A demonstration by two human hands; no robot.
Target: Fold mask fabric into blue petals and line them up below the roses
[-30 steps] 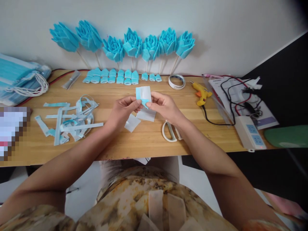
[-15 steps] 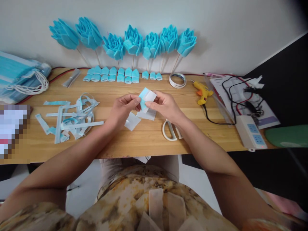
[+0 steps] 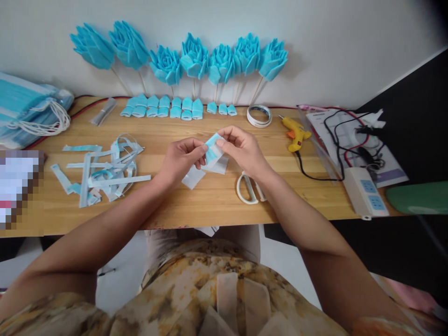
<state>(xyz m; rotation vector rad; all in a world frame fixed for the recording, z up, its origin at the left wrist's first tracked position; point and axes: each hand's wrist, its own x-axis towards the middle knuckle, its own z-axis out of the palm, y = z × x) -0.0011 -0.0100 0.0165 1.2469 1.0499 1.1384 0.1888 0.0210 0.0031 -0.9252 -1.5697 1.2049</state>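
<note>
Between my hands is a small blue-and-white piece of face mask fabric [image 3: 213,150], raised over the table. My left hand [image 3: 184,156] pinches its left corner between thumb and fingers. At its upper right, my right hand [image 3: 241,147] grips the same piece, thumb on top. Just beneath lie two white fabric pieces; one white square [image 3: 193,177] shows near my left hand, the other white piece [image 3: 221,165] is partly covered. White-handled scissors [image 3: 247,189] rest by my right wrist, which hides part of them.
Blue fabric flowers [image 3: 195,58] on sticks lean along the wall, with folded blue petals [image 3: 164,106] in front. Mask strips [image 3: 112,172] are piled left. A tape roll [image 3: 259,115], yellow glue gun [image 3: 296,133], its cord and a power strip [image 3: 366,193] sit right.
The fabric piece has turned and its blue side now runs along the upper edge, less white showing on the right. My right fingers have shifted up and over its top corner.
</note>
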